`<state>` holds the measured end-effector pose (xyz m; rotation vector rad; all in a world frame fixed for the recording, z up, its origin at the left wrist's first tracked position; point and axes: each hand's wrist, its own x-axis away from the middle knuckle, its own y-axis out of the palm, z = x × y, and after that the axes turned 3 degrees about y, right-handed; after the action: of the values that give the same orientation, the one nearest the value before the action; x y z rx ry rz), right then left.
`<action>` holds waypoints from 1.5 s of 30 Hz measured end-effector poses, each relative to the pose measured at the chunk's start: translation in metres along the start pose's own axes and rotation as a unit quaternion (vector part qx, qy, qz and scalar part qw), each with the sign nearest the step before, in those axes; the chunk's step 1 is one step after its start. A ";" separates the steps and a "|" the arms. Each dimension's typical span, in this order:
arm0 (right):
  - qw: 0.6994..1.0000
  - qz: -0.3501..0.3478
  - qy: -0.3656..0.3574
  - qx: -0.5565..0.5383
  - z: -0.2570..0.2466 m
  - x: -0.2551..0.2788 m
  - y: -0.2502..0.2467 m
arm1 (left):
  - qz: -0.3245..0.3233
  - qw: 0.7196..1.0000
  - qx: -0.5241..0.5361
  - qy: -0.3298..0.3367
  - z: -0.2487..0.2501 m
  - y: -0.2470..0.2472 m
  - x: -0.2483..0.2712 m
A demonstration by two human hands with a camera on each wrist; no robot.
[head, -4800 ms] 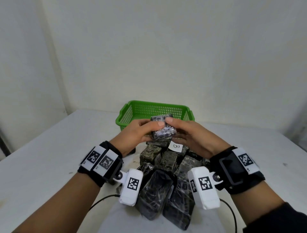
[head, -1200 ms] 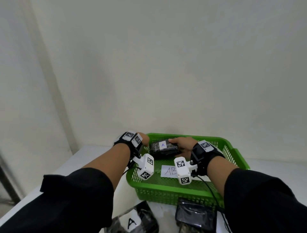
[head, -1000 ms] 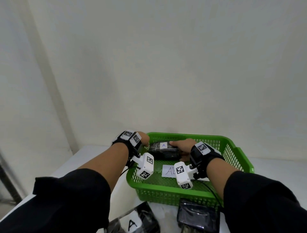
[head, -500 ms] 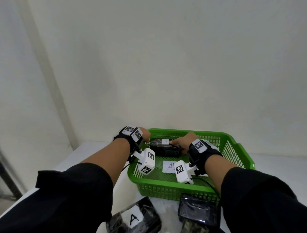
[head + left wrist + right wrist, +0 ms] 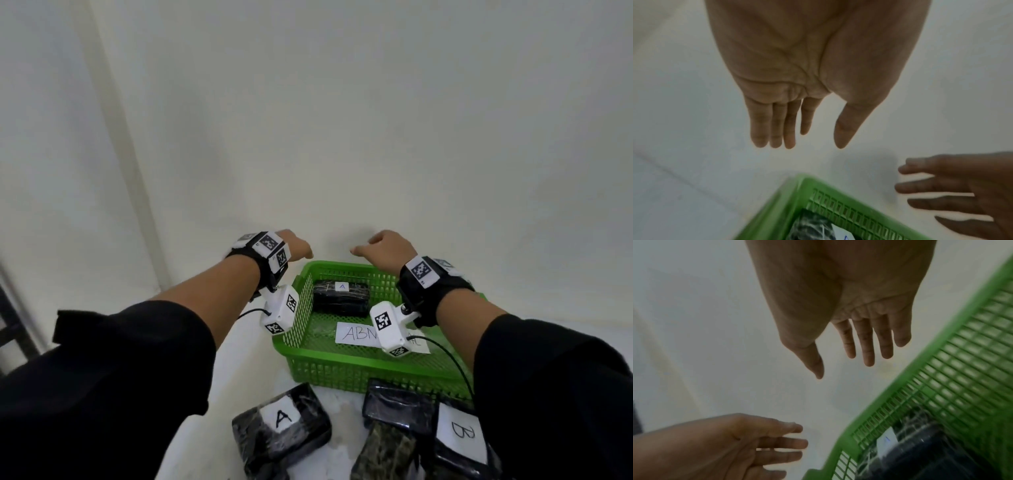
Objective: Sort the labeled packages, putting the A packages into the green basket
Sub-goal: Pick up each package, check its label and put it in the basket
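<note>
A dark wrapped package with a small A label (image 5: 341, 297) lies at the far end of the green basket (image 5: 352, 363), nobody touching it. My left hand (image 5: 297, 247) hovers above the basket's far left corner, fingers straight and holding nothing (image 5: 797, 138). Raised over the far rim, my right hand (image 5: 375, 246) is just as bare, its fingers spread (image 5: 849, 363). On the table in front of the basket lie another A package (image 5: 281, 428) and a B package (image 5: 459, 442).
A white paper slip with writing (image 5: 356, 334) lies on the basket floor. Several more dark packages (image 5: 390, 445) are piled at the near edge. A white wall stands close behind the basket. The white table (image 5: 246, 363) extends to the left.
Both hands have let go of the A package, which now rests in the basket, and have risen above the far rim with fingers straightened.
</note>
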<state>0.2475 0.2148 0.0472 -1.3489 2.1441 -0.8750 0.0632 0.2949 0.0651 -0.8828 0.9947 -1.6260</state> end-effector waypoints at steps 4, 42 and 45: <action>0.997 -0.008 -0.071 0.040 -0.018 0.030 -0.017 | 0.045 0.997 -0.027 0.052 -0.006 -0.019 0.024; 0.898 -0.221 -0.263 0.273 0.002 0.265 0.035 | -0.090 0.981 -0.144 0.098 -0.088 0.073 0.313; 0.886 -0.256 -0.250 0.295 -0.003 0.266 0.043 | -0.089 0.982 -0.145 0.076 -0.086 0.081 0.315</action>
<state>0.1081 -0.0128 0.0067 -1.5879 1.0185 -1.1016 -0.0592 -0.0077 -0.0177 -1.0794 1.3152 -1.7468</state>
